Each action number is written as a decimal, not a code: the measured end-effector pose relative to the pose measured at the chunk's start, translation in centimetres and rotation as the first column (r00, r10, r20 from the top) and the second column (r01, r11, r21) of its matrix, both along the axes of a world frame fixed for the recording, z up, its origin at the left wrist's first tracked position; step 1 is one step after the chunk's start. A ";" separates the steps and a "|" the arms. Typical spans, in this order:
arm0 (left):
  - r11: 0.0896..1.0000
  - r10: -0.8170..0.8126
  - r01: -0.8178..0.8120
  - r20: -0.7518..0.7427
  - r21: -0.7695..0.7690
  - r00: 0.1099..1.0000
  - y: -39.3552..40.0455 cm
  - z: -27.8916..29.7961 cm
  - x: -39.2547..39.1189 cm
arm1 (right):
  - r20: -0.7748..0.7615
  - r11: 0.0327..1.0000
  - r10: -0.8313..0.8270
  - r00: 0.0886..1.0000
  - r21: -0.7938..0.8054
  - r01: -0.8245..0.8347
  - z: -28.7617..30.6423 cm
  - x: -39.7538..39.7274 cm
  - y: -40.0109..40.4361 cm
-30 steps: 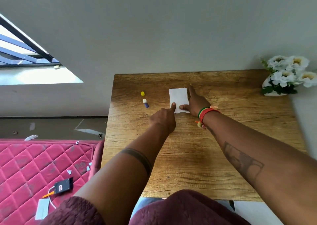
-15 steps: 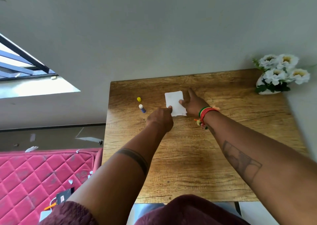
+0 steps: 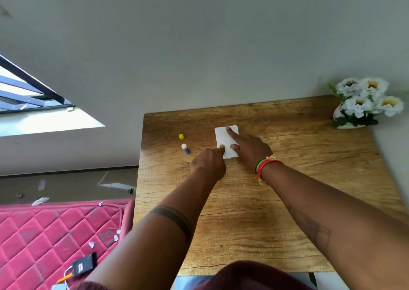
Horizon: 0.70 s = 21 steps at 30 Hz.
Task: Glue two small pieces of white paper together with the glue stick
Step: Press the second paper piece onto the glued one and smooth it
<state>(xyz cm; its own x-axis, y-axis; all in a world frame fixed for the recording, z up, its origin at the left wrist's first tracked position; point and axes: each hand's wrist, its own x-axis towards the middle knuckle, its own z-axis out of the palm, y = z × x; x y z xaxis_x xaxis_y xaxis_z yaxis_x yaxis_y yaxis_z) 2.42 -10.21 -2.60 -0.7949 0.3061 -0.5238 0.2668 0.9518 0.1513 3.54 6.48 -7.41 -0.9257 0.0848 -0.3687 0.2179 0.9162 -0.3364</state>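
Observation:
A small white paper (image 3: 222, 137) lies flat on the wooden table (image 3: 287, 179), past the middle; I cannot tell whether one sheet or two are stacked. My right hand (image 3: 250, 150) lies across it, with the index finger stretched over its far part and the thumb pressing near its near end. My left hand (image 3: 209, 163) is curled, its fingertip touching the paper's left near edge. To the left stands the uncapped glue stick (image 3: 185, 148), blue with a white tip. Its yellow cap (image 3: 181, 136) sits just behind it.
A white vase of white flowers (image 3: 365, 103) stands at the table's far right corner by the wall. Left of the table lies a red quilted mattress (image 3: 44, 230) with paper scraps and a small black device (image 3: 84, 264) on it.
My right hand has slid leftward onto the paper, its index finger now over the far part. My left fingertip stays at the paper's near left edge. The camera view shifted slightly.

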 end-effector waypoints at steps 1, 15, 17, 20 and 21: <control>1.000 0.000 0.000 0.000 0.004 1.000 0.0 -0.2 -0.1 | 0.004 0.998 0.040 0.999 0.041 -0.040 -0.2 0.2 -0.1; 0.999 -0.033 0.033 -0.011 -0.035 0.999 0.4 0.4 -0.2 | 0.166 0.999 0.042 0.985 -0.015 -0.040 0.6 -2.3 0.2; 0.999 -0.040 0.040 0.001 -0.016 0.999 0.7 0.8 -1.0 | 0.200 0.999 0.044 0.979 -0.005 -0.044 1.0 -2.2 0.1; 0.998 -0.015 0.016 -0.005 0.054 1.000 1.8 1.5 -2.5 | 0.210 0.998 0.046 0.977 0.021 -0.051 1.5 -1.7 -0.1; 0.997 -0.019 0.020 -0.010 0.070 1.000 2.0 1.3 -2.7 | 0.209 0.998 0.057 0.976 0.016 -0.061 1.3 -1.6 -0.1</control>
